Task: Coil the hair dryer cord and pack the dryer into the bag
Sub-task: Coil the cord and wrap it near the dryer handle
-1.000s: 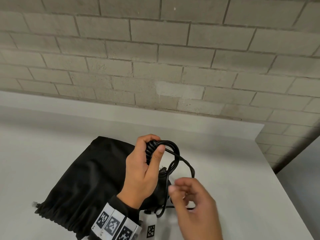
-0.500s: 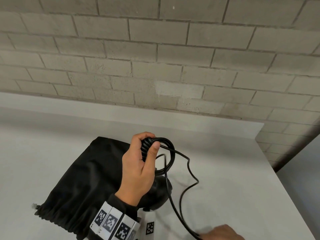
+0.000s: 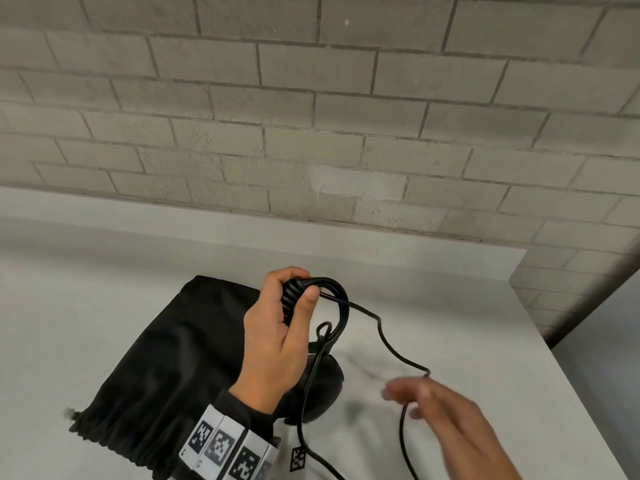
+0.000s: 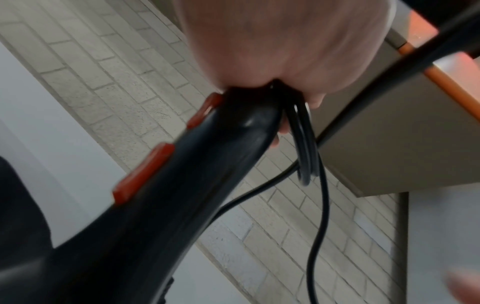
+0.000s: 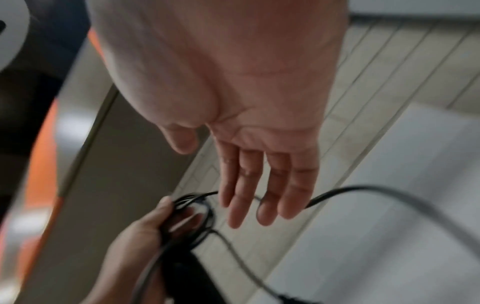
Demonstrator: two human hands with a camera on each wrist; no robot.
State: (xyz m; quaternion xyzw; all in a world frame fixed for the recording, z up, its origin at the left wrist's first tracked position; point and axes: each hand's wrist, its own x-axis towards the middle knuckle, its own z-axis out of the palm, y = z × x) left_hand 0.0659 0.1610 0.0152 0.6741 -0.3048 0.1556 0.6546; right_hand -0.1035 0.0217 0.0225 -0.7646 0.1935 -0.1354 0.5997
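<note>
Black cord [image 3: 388, 341] loops sit clamped against the hair dryer [image 4: 161, 205] handle by the closed left hand [image 3: 277, 341], apparently securing the coil while the open, empty right hand [image 3: 450, 420] reaches beside the slack.

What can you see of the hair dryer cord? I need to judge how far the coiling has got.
The hair dryer cord is thin, black and smooth, rubbery-looking. Several loops are bunched against the dryer's handle in the left hand, thumb pressed over them. From there a loose kinked length runs to the right hand, whose straight fingers carry it, then drops out of frame. Another strand hangs beside the hair dryer. The plug isn't visible.
</note>
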